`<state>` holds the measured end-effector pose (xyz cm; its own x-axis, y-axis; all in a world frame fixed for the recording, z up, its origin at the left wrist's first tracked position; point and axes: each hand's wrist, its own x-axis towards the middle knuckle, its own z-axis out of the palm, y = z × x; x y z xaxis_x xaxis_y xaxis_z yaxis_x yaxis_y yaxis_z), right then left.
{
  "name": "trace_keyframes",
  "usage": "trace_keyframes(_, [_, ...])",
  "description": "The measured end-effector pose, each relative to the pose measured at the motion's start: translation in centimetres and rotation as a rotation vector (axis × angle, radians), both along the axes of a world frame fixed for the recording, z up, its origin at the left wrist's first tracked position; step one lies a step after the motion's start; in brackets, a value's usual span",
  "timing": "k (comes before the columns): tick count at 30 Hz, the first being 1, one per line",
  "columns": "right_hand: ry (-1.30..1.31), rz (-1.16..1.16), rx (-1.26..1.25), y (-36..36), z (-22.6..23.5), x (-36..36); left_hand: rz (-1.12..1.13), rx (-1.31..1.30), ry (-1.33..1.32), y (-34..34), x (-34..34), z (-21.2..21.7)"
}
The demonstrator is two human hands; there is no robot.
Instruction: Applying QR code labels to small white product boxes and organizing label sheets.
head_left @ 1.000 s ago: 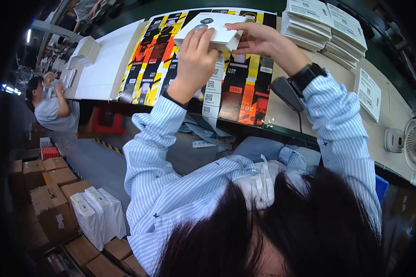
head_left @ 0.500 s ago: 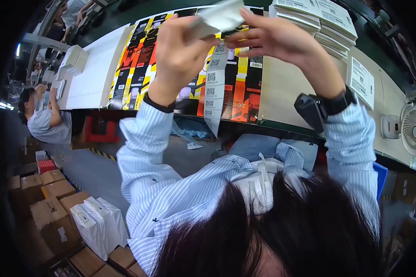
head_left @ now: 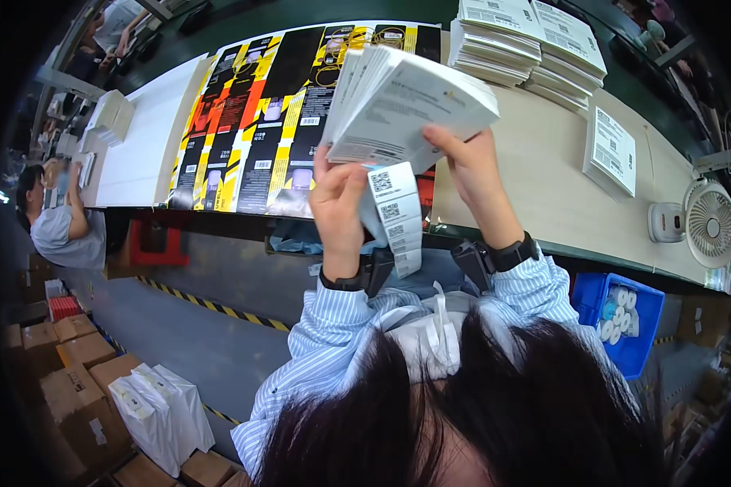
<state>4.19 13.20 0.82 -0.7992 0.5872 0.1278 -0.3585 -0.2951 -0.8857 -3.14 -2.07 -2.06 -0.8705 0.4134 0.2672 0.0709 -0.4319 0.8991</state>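
Overhead, both hands grip a stack of white cards (head_left: 406, 101) above the desk (head_left: 536, 170) (long axis tilted rightward), left hand (head_left: 339, 203) pinching a dangling label strip (head_left: 398, 215), right hand (head_left: 471, 174) underneath.

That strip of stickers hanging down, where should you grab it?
Probably pinch the label strip near its free bottom end, fingers on front and back, coming from below. It hangs flat and loose under the white pack, and its top is already crowded between the left hand and right hand.
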Motion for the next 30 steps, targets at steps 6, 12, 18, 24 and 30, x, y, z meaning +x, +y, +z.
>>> trace_keyframes(6, [-0.194, 0.016, 0.385, 1.9, -1.2, 0.6, 0.029, -0.22, 0.555, -0.9, -1.9, 2.0])
trace_keyframes(12, [-0.147, 0.079, 0.41, 1.4, -3.1, 0.8, -0.157, -0.169, 0.471, 1.0, -3.1, 0.9])
trace_keyframes(18, [-0.144, -0.029, 0.275, -1.7, -3.1, -0.5, -0.046, -0.236, 0.216, 1.8, -2.0, -1.1])
trace_keyframes(24, [-0.033, -0.057, 0.199, -5.8, -2.7, -3.5, 0.058, -0.376, 0.311, -1.6, -4.7, 1.4])
trace_keyframes(30, [-0.509, 0.11, 0.527, -7.1, -3.9, -8.4, -0.038, -0.749, 0.155, -5.0, -11.4, 2.4])
